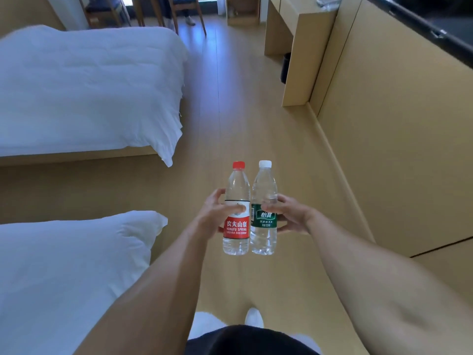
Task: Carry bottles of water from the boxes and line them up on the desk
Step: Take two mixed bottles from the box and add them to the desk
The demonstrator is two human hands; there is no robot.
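two bottles stand upright in our hands, side by side and just about touching, held out over the wooden floor. our left hand is wrapped around the red-capped bottle at its red label, and our right hand is wrapped around the white-capped bottle at its green label. to the left lie two white beds. far to the right stands the wooden desk, well apart from the bottles.

Open floor ahead; beds left, desk and cabinet right
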